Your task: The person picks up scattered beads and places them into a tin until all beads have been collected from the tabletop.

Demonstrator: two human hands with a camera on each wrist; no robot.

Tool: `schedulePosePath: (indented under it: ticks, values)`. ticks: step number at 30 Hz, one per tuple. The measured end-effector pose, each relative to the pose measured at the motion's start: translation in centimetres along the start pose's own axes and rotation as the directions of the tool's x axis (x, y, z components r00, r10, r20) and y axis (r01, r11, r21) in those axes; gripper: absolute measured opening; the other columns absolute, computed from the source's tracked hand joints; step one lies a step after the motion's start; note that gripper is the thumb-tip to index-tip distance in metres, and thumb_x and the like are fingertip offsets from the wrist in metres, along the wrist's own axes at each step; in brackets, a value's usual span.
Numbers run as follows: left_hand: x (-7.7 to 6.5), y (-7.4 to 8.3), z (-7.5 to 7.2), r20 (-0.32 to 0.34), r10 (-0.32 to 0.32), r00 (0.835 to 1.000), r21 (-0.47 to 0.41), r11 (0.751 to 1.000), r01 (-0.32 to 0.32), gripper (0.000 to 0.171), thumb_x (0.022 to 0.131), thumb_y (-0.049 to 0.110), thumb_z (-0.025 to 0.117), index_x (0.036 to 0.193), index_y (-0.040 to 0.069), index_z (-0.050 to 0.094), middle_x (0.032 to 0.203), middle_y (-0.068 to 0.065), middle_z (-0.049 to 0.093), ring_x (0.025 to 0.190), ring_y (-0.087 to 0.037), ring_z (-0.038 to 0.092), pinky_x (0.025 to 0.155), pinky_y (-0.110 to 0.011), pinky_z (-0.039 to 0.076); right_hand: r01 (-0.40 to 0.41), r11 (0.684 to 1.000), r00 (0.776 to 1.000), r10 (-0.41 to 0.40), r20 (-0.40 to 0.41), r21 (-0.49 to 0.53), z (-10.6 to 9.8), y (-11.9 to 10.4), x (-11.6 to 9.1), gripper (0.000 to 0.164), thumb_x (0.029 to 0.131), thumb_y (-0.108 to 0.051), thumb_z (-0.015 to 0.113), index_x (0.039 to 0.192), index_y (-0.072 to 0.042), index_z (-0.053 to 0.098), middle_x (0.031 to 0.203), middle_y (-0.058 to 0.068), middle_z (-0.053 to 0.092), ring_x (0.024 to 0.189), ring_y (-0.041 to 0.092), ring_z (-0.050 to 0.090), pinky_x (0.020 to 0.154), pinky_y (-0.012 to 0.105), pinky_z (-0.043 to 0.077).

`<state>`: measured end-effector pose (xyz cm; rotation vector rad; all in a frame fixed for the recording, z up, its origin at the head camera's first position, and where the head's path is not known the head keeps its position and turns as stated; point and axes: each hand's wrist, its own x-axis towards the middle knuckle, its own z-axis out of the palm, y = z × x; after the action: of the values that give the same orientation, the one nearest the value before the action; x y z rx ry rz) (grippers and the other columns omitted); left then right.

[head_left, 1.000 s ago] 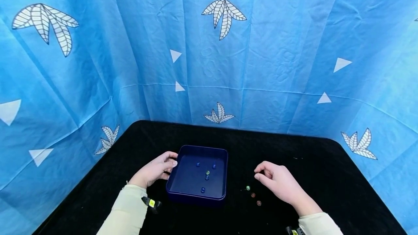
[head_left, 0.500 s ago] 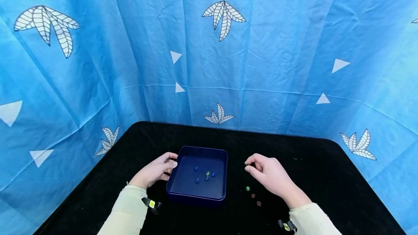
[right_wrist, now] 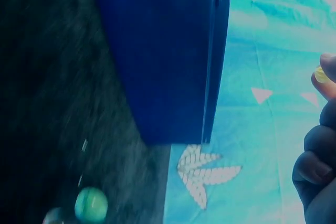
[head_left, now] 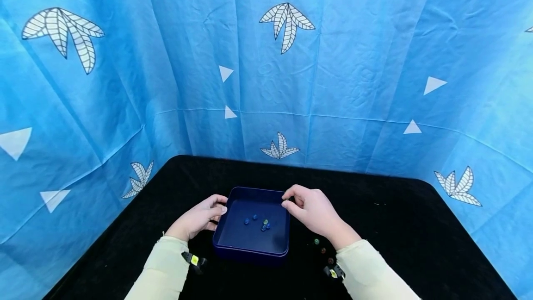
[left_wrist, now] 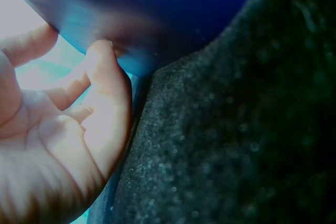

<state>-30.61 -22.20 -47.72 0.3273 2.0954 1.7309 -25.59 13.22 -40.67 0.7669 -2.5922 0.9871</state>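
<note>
A dark blue square box (head_left: pixel 250 240) without a lid stands on the black table. Inside lie several blue marbles (head_left: pixel 246 221) and one green-yellow marble (head_left: pixel 265 221). My left hand (head_left: pixel 203 219) rests against the box's left side, thumb and fingertips touching its outer wall (left_wrist: pixel 173 24). At the box's right far corner, my right hand (head_left: pixel 312 209) pinches a yellow marble (right_wrist: pixel 321 75) between thumb and index finger, level with the rim. The other fingers of that hand are curled.
Right of the box, a green marble (head_left: pixel 317 241) and two reddish marbles (head_left: pixel 323 250) lie on the black cloth (head_left: pixel 399 235), close under the right forearm. A blue patterned curtain (head_left: pixel 333 59) hangs behind and at both sides.
My right hand has moved left from over the loose marbles to the box's right rim. The blue marbles have rolled about inside the box. My left hand has stayed at the box.
</note>
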Motion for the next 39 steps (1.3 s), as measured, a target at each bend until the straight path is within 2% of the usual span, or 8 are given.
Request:
schedulePosePath:
  ticks: [9,15,20,24,30,39]
  values:
    - [0.1,-0.2,-0.1,-0.01,0.005,1.0,0.0,1.0,-0.005,0.046,0.104,0.02,0.056,0.142,0.0,0.04,0.122,-0.02,0.056,0.092,-0.028,0.063,0.078,-0.044,0.058,0.06,0.998,0.998,-0.06,-0.015,-0.007,1.7,-1.9,2.3,0.007,0.098,-0.032,0.068,0.104,-0.03,0.068,0.054,-0.014,0.041,0.045,0.006,0.04,0.047,0.027,0.04]
    - [0.1,-0.3,0.0,-0.012,0.001,1.0,0.008,1.0,0.0,0.045,0.103,0.021,0.056,0.141,0.001,0.042,0.12,-0.019,0.057,0.092,-0.028,0.064,0.077,-0.044,0.057,0.048,0.999,0.999,-0.049,-0.021,-0.022,2.1,-2.1,3.3,0.011,0.098,-0.033,0.067,0.108,-0.03,0.066,0.056,-0.014,0.043,0.046,0.006,0.041,0.048,0.027,0.038]
    - [0.1,-0.1,0.0,0.003,0.004,1.0,0.015,1.0,-0.004,0.045,0.104,0.021,0.055,0.142,0.001,0.041,0.119,-0.02,0.059,0.093,-0.029,0.064,0.078,-0.044,0.057,0.028,0.999,0.999,-0.028,-0.017,-0.023,2.0,-2.0,3.1,0.015,0.098,-0.032,0.066,0.112,-0.028,0.066,0.056,-0.013,0.044,0.046,0.006,0.042,0.048,0.028,0.038]
    - [0.1,0.1,-0.1,-0.005,0.012,1.0,0.025,1.0,-0.012,0.044,0.105,0.022,0.055,0.142,0.001,0.042,0.121,-0.021,0.058,0.094,-0.031,0.064,0.078,-0.044,0.057,0.024,0.999,0.999,-0.025,-0.044,-0.022,1.6,-1.9,3.0,0.011,0.097,-0.028,0.066,0.108,-0.026,0.068,0.056,-0.013,0.044,0.047,0.007,0.042,0.048,0.028,0.038]
    - [0.0,0.1,-0.1,-0.004,0.006,1.0,0.029,1.0,-0.006,0.044,0.105,0.022,0.055,0.141,0.001,0.042,0.123,-0.019,0.057,0.095,-0.03,0.064,0.079,-0.044,0.057,0.01,1.0,0.998,-0.011,-0.064,-0.015,0.8,-1.4,2.7,0.005,0.098,-0.025,0.065,0.1,-0.029,0.068,0.056,-0.013,0.045,0.047,0.007,0.042,0.049,0.029,0.039]
    - [0.1,0.0,-0.1,-0.008,-0.002,1.0,0.022,1.0,0.002,0.044,0.104,0.022,0.055,0.142,0.001,0.042,0.122,-0.021,0.058,0.095,-0.031,0.064,0.079,-0.044,0.057,-0.043,0.999,0.997,0.041,-0.065,-0.021,-0.5,-0.1,1.4,0.007,0.098,-0.027,0.065,0.096,-0.033,0.068,0.056,-0.013,0.044,0.048,0.007,0.041,0.051,0.029,0.04]
